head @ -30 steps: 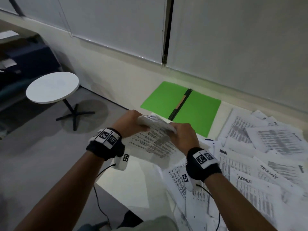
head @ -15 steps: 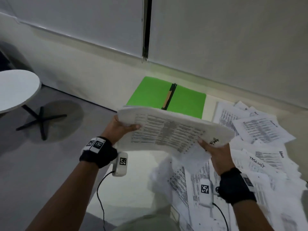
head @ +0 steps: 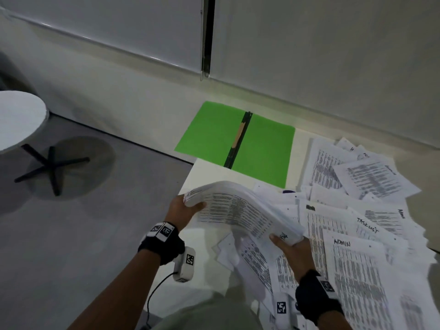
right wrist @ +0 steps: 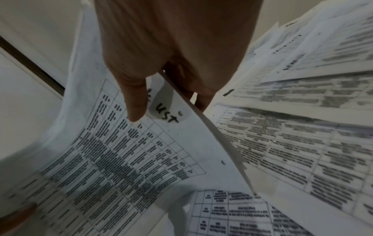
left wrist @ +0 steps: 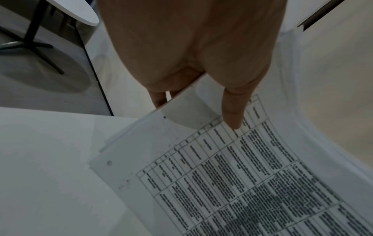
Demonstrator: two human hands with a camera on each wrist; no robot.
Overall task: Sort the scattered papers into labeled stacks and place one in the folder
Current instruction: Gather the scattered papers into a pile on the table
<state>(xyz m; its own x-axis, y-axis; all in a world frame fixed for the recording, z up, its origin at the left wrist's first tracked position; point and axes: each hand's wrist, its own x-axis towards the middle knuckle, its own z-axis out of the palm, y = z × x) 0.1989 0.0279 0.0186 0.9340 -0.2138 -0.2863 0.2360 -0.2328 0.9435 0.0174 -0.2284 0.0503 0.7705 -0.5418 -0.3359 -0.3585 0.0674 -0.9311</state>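
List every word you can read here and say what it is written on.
"ADMIN": handwritten on a loose sheet near the right hand.
"TASKLIST": handwritten on another sheet.
"UST": the label's visible end on the held stack; the thumb hides the rest.
Printed tables and other labels: too blurred.

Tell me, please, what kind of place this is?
Probably an office or a meeting room. Printed table sheets with handwritten labels such as ADMIN cover a white desk, an open green folder lies at its far end, and a small round table stands on the grey floor.

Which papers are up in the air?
The bent stack gripped at its ends by the left hand and right hand; the others lie on the table.
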